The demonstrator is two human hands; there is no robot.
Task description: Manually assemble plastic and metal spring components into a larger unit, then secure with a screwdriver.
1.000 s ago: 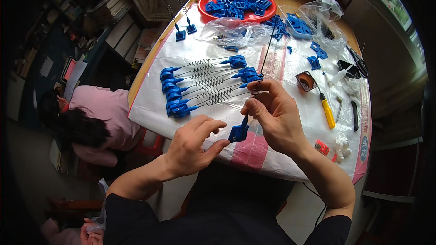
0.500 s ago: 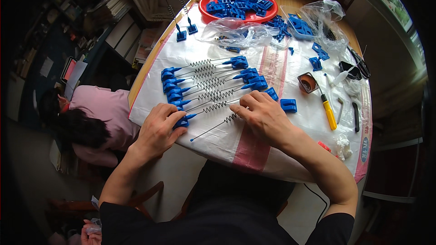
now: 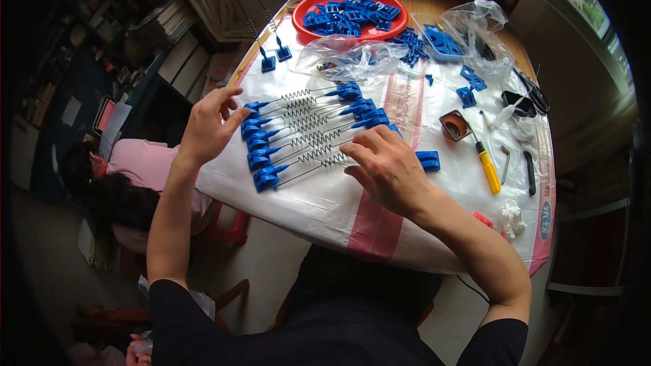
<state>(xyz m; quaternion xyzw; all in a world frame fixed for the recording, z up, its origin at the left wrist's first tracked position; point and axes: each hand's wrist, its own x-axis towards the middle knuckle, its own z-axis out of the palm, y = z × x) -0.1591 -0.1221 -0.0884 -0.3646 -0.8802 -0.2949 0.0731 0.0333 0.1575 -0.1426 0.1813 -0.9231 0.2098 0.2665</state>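
Your left hand, fingers spread and seemingly empty, has moved beside the far-left blue plastic bases. Your right hand curls loosely over the nearest black coiled-wire stem; I cannot tell whether it grips. That stem now lies closer in, apparently almost lined up, its long axis left-right, free end pointing left and slightly near.

Lowest spring rod: right end hidden under my right hand
Window: cut off by top edge
Coloured bits: too small for me to tell
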